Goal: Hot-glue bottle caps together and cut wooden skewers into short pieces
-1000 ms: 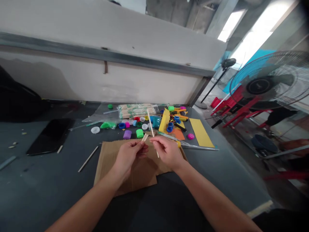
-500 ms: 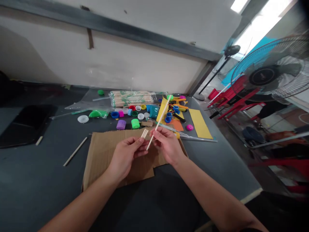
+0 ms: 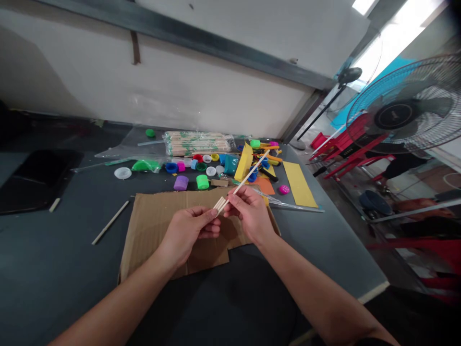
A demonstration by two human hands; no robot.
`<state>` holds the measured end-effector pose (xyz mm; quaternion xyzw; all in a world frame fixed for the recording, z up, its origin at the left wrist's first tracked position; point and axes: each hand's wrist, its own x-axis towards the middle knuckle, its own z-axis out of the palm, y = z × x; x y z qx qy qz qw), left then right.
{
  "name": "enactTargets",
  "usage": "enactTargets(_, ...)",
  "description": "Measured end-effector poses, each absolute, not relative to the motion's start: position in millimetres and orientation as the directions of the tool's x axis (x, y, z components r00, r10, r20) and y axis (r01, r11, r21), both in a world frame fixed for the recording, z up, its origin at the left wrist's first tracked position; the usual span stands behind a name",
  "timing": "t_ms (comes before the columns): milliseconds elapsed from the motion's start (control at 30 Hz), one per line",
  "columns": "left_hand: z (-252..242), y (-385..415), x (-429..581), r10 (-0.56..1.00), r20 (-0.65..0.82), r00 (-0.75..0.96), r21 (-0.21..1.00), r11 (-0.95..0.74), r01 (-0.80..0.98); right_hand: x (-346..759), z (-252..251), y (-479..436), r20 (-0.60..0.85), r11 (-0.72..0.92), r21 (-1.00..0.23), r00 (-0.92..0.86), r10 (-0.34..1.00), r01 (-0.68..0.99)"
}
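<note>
Between thumb and fingers, my left hand (image 3: 190, 230) pinches several short pieces of wooden stick (image 3: 220, 203), laid side by side. My right hand (image 3: 250, 211) is closed on a longer wooden stick (image 3: 252, 170), whose lower end lies alongside the short pieces. The long stick slants up to the right. Both hands are above a flat piece of brown cardboard (image 3: 154, 226) with a notch cut from its near right corner. Another wooden stick (image 3: 110, 223) lies on the table left of the cardboard, and a short stub (image 3: 54, 205) is farther left.
Behind the cardboard are a plastic-wrapped bundle of sticks (image 3: 198, 143), a purple cap (image 3: 180, 183), a green cap (image 3: 202, 181) and several other caps. A yellow sheet (image 3: 300, 184) lies right. A dark phone-like slab (image 3: 39, 178) is left; a fan (image 3: 396, 113) stands beyond the table.
The long stick has tilted farther right, and its lower end has come against the short pieces in my left hand. The view has shifted slightly.
</note>
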<state>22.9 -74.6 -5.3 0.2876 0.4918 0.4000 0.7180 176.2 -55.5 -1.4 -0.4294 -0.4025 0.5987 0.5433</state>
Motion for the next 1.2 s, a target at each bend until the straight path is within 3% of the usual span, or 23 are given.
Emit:
enactTargets(200,-7.5,-77.6,25.4,0.913,-0.384,0.135,0.881,0.407,-0.242,171.1,-1.6,-58.5,-0.211,-0.237,-0.953,-0.144,0.967,-0.189)
enactTargets(367,-9.3,-78.4,27.6,0.922,-0.361,0.14,0.902,0.383,-0.198,169.6,-4.4,-59.3,-0.248,-0.271,-0.947,-0.144,0.958,-0.172)
enactTargets(700,-4.5,-70.1,11.2,0.796,-0.459,0.395,0.811,0.557,-0.178,173.4,1.4,-57.0,-0.315,-0.329,-0.924,-0.096,0.944,-0.195)
enactTargets(1200,-2.0,-69.2,13.7,0.798,-0.459,0.391,0.839,0.534,-0.104,171.9,0.3,-60.9,-0.32,-0.349,-0.923,-0.183,0.93,-0.159)
